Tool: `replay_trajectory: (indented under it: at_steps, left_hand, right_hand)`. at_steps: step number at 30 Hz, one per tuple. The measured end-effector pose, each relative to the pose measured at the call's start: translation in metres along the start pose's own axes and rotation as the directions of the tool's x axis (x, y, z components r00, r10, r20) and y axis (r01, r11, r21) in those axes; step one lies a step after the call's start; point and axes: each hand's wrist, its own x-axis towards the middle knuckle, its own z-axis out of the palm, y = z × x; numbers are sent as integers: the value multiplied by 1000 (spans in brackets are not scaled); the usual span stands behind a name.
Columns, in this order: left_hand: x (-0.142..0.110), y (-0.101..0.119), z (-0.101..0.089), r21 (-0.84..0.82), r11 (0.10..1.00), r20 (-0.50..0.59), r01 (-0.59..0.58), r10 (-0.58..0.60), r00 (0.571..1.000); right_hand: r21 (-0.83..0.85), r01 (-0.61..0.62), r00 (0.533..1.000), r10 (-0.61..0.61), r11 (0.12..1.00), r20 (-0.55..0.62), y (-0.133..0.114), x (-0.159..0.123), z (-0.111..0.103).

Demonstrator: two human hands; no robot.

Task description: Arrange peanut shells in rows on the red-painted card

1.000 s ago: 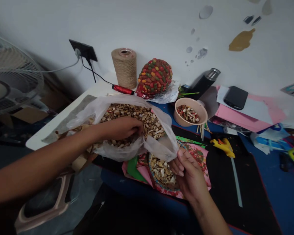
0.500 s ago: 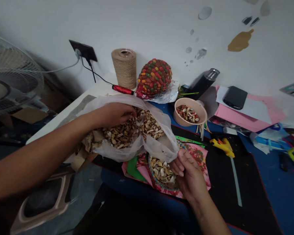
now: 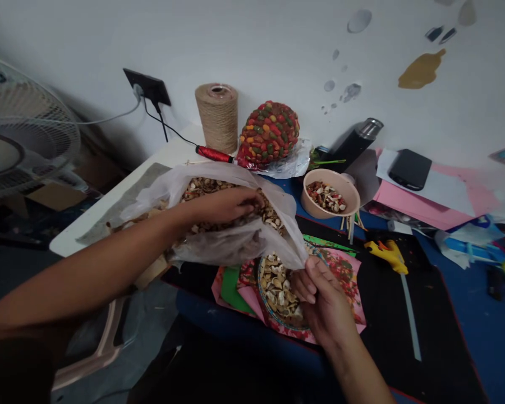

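A translucent white plastic bag [image 3: 231, 247] lies on its side with its mouth to the right, full of small brown-and-cream dried shells or husks [image 3: 212, 188]. My left hand [image 3: 235, 205] reaches over its lower edge into the bag; its fingers are loosely bent and apart, with the tips among the pieces. Closed in a pinch, my right hand [image 3: 324, 292] grips the rim of the bag's mouth. Below that mouth is a round tray [image 3: 261, 294] with a blue patterned rim, holding similar pieces. Floral-printed pink sheets [image 3: 345, 269] lie under the tray.
Behind the bag stand a twine cone [image 3: 216, 118] and a bumpy red, green and orange ornament [image 3: 271, 132]. A beige tub [image 3: 330, 193] holds mixed pieces. To the right are a yellow glue gun [image 3: 387, 255], a black flask [image 3: 357, 143] and pink papers [image 3: 421, 207].
My left hand has moved right, deeper toward the bag's mouth. The bag's lower side has sagged, and my right hand keeps its hold. The view has shifted slightly.
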Motion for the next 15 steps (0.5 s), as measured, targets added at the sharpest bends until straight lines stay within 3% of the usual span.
replay_trajectory:
  at_steps: [6,9,15]
  left_hand:
    - [-44,-12,-11,277,961,-6,17,-16,1000]
    - [-65,-12,-13,327,944,-1,37,-39,999]
    - [-75,-4,-17,169,980,305,105,-153,940]
  right_hand:
    - [-14,13,1000,-13,1000,-8,-1,1,-10]
    - [-13,6,1000,-6,1000,6,-2,2,-8]
    - [-14,2,998,-1,1000,57,0,-1,-5]
